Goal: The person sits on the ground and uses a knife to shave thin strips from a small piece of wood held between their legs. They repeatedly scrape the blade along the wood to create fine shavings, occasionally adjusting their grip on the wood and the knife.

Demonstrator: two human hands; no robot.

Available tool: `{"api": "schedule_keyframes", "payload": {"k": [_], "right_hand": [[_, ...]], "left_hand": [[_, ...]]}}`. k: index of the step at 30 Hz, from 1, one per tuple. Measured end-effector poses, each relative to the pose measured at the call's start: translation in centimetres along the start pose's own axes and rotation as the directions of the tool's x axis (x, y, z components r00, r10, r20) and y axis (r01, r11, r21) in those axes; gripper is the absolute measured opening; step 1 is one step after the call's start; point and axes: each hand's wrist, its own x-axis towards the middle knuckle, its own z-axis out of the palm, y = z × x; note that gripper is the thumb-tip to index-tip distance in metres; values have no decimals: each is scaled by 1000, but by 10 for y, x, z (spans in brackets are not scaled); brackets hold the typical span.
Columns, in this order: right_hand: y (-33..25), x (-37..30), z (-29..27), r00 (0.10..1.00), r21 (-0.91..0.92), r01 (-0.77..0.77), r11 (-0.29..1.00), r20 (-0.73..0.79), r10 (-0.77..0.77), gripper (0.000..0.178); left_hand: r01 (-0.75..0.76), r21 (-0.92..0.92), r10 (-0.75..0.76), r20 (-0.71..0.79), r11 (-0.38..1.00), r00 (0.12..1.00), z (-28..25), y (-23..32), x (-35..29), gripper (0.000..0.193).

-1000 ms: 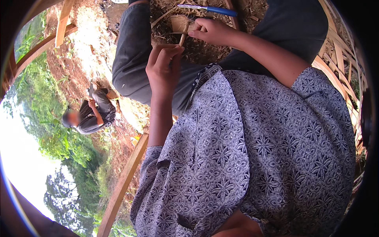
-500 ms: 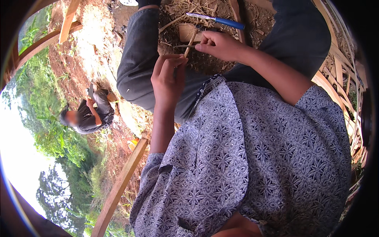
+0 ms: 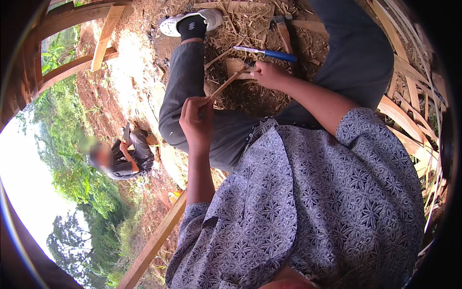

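A thin wooden stick [image 3: 224, 86] slants between my two hands. My left hand [image 3: 196, 118] is closed round its near end. At the stick's far end my right hand [image 3: 270, 75] is closed on a small knife [image 3: 247, 72]; the handle is hidden in my fingers and the short dark blade lies against the stick. Under that end is a flat piece of pale wood [image 3: 234, 66] on the ground. Just beyond my right hand lies a blue-handled knife [image 3: 279, 56] with a light blade pointing left.
A hammer-like tool with a wooden handle [image 3: 284, 38] lies among wood shavings [image 3: 248, 26]. My shoe [image 3: 211, 19] stands at the far left of them. Long split strips [image 3: 409, 120] are heaped on the right. A wooden beam [image 3: 154, 245] slants at lower left. Another person [image 3: 127, 156] sits at the left.
The blade has slid along the stick to its far end, and my hands are farther apart. The whole view has shifted, bringing my shoe and the hammer-like tool into sight.
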Motion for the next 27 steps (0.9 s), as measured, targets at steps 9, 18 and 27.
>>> {"api": "schedule_keyframes", "payload": {"k": [9, 18, 27], "right_hand": [[-60, -39, -40, 993, 283, 95, 954, 33, -109, 47], [-42, -47, -19, 993, 299, 113, 948, 8, -121, 43], [-14, -39, -8, 989, 260, -145, 955, 35, 141, 36]], "left_hand": [[103, -235, -107, -6, 967, 994, 27, 7, 8, 14], [-147, -82, 152, 48, 986, 987, 33, 9, 8, 17], [-236, -9, 236, 37, 972, 971, 32, 11, 17, 18]]}}
